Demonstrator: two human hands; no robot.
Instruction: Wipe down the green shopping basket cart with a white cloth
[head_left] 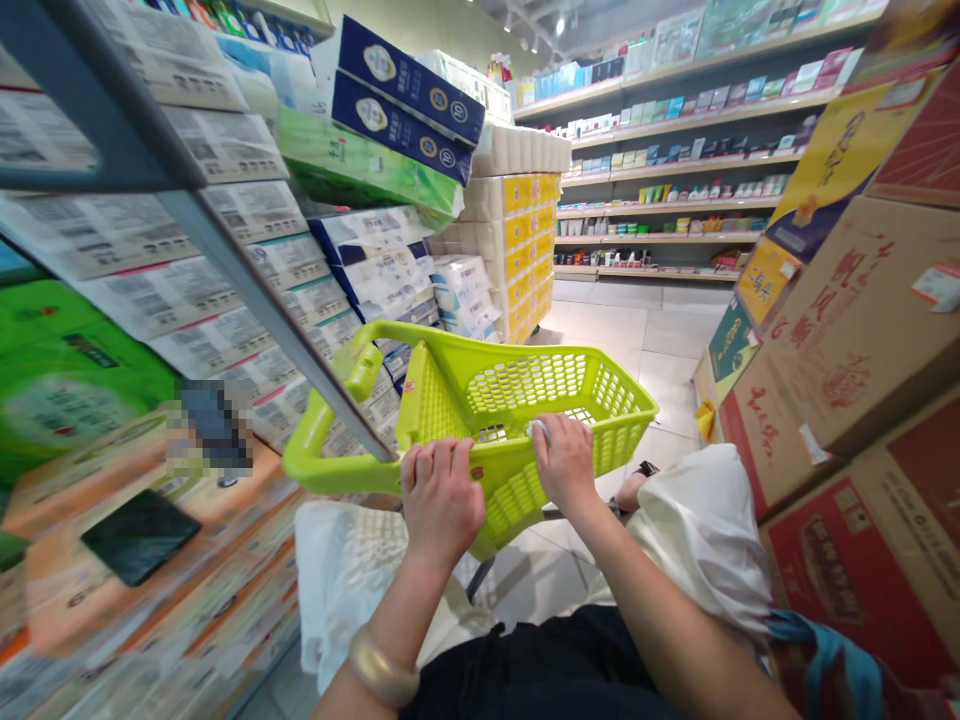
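A yellow-green plastic shopping cart with a perforated basket stands sideways in front of me. My left hand is closed over its near rim, fingers curled inward. Farther right along that rim, my right hand is closed too, its fingers bent over the edge. A small white wad, perhaps tissue, pokes out at the fingers of the right hand. Only part of the wad shows. The cart's curved handle points left, and a grey pole slants up from near it.
Stacked paper packs and orange boxes line the left side. A dark tablet-like object lies on the boxes. Cardboard cartons rise on the right. Stocked shelves stand beyond the tiled floor.
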